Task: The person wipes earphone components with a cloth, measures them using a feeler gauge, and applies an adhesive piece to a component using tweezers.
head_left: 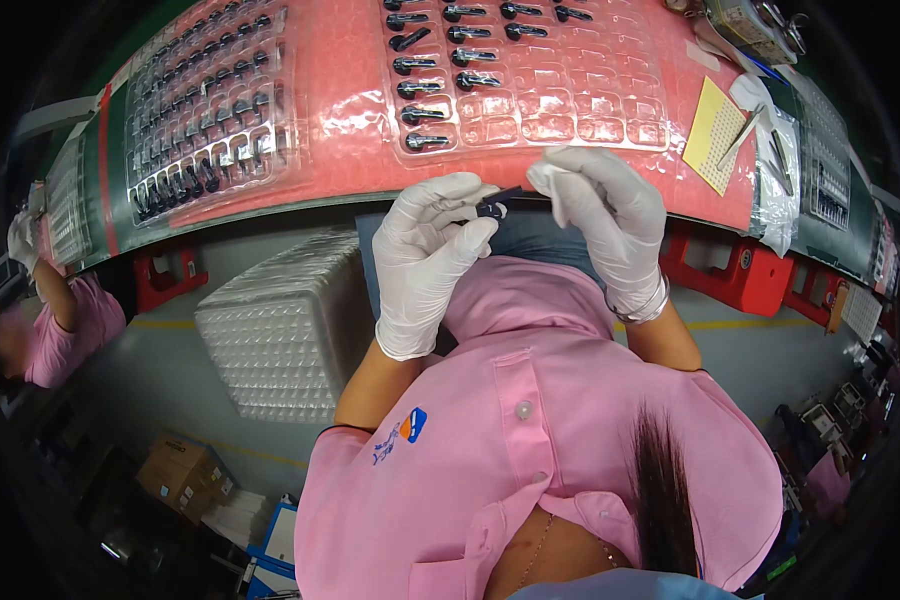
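In white gloves, both my hands are raised at the table's front edge. My left hand pinches a small dark part between thumb and fingers. Close to its right, my right hand has its fingertips pressed together around a small white cloth. Just beyond my hands lies a clear plastic tray with several dark parts in its left columns and a few at the top; its other visible compartments hold none.
A second clear tray full of dark parts lies at the left. Yellow paper and tweezers are at the right. Stacked clear trays stand below the table, near a red stool. A co-worker is at far left.
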`<state>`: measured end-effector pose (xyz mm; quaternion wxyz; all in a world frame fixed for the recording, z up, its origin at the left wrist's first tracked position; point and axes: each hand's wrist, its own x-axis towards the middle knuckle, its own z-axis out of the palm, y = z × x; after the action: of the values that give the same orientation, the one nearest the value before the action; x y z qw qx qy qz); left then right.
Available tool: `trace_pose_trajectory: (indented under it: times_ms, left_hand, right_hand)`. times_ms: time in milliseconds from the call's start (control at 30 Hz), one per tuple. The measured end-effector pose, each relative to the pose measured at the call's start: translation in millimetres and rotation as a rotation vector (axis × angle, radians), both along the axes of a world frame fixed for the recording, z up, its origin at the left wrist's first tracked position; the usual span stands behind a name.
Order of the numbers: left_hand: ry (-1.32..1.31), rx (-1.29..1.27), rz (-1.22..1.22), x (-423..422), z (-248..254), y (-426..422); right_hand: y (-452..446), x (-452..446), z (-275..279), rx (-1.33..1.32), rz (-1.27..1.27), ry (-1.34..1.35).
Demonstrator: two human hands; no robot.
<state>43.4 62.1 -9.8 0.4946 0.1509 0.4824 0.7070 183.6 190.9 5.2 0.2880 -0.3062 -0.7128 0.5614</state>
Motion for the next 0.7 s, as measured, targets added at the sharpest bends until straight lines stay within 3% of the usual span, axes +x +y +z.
trace_pose_trajectory:
  times_ms: [100,133,233,400,500,633,700]
  left_hand:
    - [0.027,-0.020,-0.001,1.1,-0.7,0.5]
    - [0.017,-0.027,0.000,0.8,-1.0,0.3]
    - [0.004,-0.040,0.010,-2.2,-2.7,-2.0]
    - [-0.048,-0.068,0.068,-4.2,-3.9,-6.7]
    - [-0.057,-0.037,0.110,-4.4,-0.5,-6.8]
    - [0.068,-0.037,0.074,-0.7,-5.2,-4.7]
    - [0.060,-0.019,0.081,-0.4,-5.2,-5.3]
  right_hand:
    - [0.7,-0.4,11.9,0.239,0.257,0.022]
    - [-0.7,-0.9,9.9,0.238,0.254,0.021]
    - [-6.1,-6.1,-2.5,0.695,0.198,-0.113]
    - [2.7,-2.2,-9.6,0.774,0.157,-0.187]
    - [4.3,-4.7,-2.0,0.412,0.061,-0.124]
    - [0.2,-11.8,3.9,0.524,0.252,0.038]
    - [-1.4,-8.8,1.9,0.594,0.239,-0.011]
